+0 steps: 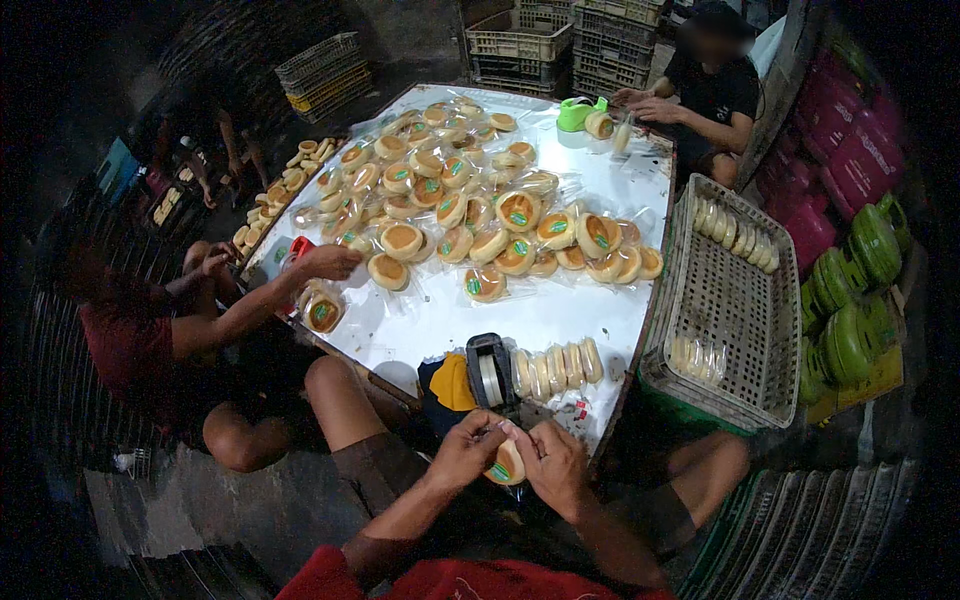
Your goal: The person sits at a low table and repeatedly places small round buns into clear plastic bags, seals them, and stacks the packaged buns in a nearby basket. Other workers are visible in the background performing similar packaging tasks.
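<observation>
Over my lap, my left hand [469, 446] and my right hand [557, 461] pinch the gathered top of a clear plastic bag. Inside it hangs a round bread bun [508, 463] with a browned face and a green label. Just beyond my hands, a dark tape dispenser [491, 371] with a pale roll stands at the near edge of the white table [405, 330]. To its right, several bagged buns [559, 367] stand on edge in a row. A dark and yellow cloth [450, 382] lies left of the dispenser.
A heap of bagged buns [450, 187] covers the table's far half. At right stands a plastic crate [739, 322] holding two rows of buns. A co-worker's hand [334, 262] reaches in from the left, near a red dispenser [298, 251]. Another person [712, 97] sits beyond a green dispenser [581, 114].
</observation>
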Tool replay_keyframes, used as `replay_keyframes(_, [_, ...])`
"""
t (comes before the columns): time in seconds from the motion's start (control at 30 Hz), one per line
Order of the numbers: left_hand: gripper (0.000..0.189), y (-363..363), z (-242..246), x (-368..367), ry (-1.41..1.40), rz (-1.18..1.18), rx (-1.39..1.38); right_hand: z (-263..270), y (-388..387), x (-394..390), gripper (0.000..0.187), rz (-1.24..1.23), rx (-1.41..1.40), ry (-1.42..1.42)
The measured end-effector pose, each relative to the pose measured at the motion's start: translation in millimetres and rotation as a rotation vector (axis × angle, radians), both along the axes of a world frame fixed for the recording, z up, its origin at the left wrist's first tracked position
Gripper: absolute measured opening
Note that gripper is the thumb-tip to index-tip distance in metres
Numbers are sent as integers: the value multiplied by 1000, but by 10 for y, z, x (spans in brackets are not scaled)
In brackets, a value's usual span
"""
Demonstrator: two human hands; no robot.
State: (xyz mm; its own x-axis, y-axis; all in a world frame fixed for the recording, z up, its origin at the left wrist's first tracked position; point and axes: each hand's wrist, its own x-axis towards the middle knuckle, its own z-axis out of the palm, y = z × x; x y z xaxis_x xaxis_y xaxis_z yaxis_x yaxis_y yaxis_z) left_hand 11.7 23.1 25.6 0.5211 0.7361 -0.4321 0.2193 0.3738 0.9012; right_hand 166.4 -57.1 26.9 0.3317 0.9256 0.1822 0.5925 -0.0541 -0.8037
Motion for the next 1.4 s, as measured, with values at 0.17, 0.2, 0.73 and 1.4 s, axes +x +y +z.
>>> replay_keyframes(0.17, [11, -250, -107, 40, 63, 196, 621, -190, -118, -174, 20, 81, -243, 868])
replay_keyframes(0.2, [13, -261, -123, 32, 29, 223, 664, -202, -157, -222, 21, 98, -225, 1042])
replay_keyframes(0.73, [46, -14, -133, -300, -460, 544, -357, -904, 539, -257, 30, -202, -173, 336])
replay_keyframes(1.4, [85, -15, -108, -119, -252, -133, -93, 447, 377, 429, 46, 632, -304, 448])
